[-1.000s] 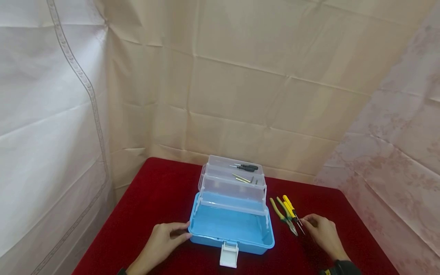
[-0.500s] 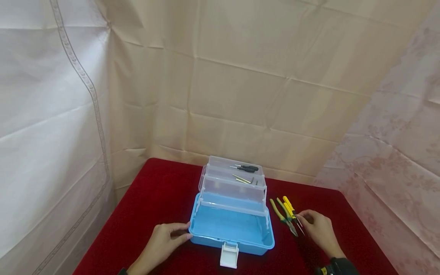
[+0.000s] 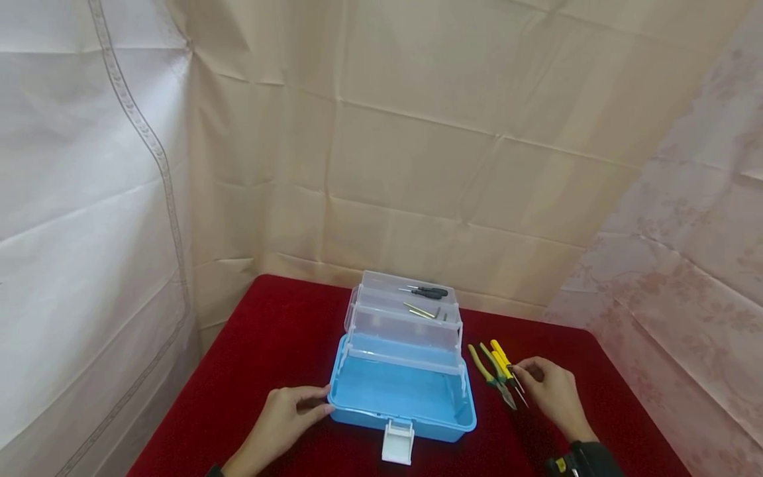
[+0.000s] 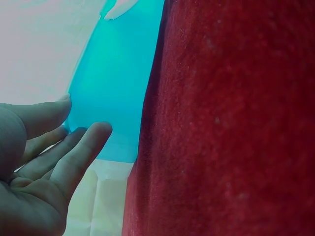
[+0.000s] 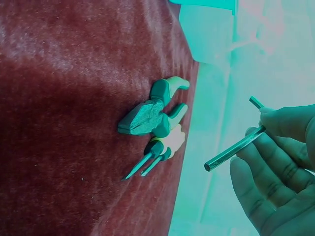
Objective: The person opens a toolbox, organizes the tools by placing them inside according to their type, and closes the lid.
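In the head view, my left hand (image 3: 283, 421) holds the front left corner of a light blue toolbox (image 3: 411, 430), thumb and forefinger at its rim. The left wrist view shows its fingertips (image 4: 103, 129) against the blue wall. My right hand (image 3: 554, 394) pinches a hex key (image 5: 234, 150) between thumb and fingers, above the table to the right of the box. Close by lie green-handled pliers (image 3: 495, 377) and two yellow-handled screwdrivers (image 3: 501, 354), their shafts pointing towards me. The toolbox stands open, its clear trays (image 3: 384, 321) raised at the back.
Two black-handled screwdrivers (image 3: 430, 292) lie in the rearmost clear tray, and brass-coloured hex keys (image 3: 420, 310) in the tray before it. A white latch (image 3: 397, 442) hangs at the box's front. Red cloth (image 3: 286, 331) covers the table; fabric sheets (image 3: 417, 146) hang behind it.
My right hand has shifted slightly left and farther from me, beside the yellow handles. The left hand and toolbox have stayed in place.
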Demonstrator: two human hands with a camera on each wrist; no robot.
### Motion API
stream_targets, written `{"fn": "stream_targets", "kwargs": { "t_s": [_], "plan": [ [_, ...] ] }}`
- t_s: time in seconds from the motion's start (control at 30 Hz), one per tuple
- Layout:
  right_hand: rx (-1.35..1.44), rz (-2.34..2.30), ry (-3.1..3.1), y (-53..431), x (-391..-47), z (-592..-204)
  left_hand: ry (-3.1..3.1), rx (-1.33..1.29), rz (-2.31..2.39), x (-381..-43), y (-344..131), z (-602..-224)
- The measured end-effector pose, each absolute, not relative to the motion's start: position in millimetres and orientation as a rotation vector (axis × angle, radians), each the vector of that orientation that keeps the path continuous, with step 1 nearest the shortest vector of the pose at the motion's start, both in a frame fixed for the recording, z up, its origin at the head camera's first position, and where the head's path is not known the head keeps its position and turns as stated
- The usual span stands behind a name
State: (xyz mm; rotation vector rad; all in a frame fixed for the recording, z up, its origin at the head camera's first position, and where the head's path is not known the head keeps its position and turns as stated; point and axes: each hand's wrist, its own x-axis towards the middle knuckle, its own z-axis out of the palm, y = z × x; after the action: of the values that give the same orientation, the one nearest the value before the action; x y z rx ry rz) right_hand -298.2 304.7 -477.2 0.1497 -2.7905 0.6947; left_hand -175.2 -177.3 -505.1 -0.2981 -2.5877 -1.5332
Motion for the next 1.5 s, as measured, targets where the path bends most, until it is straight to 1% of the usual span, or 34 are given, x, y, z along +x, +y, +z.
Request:
{"fn": "stream_targets", "kwargs": {
  "t_s": [0.37,0.87,1.5],
  "plan": [
    [0.096,0.739,-2.797,298.1,-297.6,-472.3,-2.593,-0.284,-1.533,-175.7,-176.0,-506.5],
    [0.174,0.689,-2.734,295.7,-296.2,-466.4,-2.582,-0.303,-1.469,-176.8,-176.0,-507.5],
    [0.157,0.696,-2.673,289.6,-299.9,-463.3,-2.589,-0.279,-1.485,-175.6,-175.0,-506.9]
  ]
}}
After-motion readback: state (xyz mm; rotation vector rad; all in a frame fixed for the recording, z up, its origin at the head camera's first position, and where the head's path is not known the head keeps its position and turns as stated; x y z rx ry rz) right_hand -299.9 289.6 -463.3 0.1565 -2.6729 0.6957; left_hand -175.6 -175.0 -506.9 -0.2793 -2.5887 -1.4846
